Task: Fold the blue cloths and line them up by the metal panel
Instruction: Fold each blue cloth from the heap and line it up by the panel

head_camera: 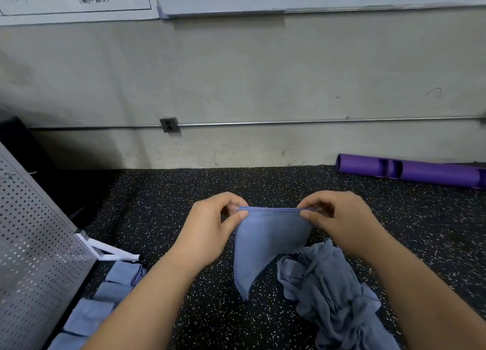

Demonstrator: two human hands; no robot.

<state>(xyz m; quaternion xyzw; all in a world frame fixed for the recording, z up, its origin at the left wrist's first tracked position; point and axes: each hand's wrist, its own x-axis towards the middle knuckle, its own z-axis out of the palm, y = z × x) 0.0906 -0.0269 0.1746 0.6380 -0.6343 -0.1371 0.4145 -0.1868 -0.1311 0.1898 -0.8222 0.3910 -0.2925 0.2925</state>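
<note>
Mid-fold: left hand (210, 226) and right hand (339, 218) each pinch a top corner of a blue cloth (265, 242). Next, I'd say, lay it in the folded row (105, 299) along the metal panel (34, 244).

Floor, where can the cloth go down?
Bare floor runs from the held cloth to the wall, left of the purple tube. Another strip lies between the folded row and the pile. Crowded along the panel and at the pile.
</note>
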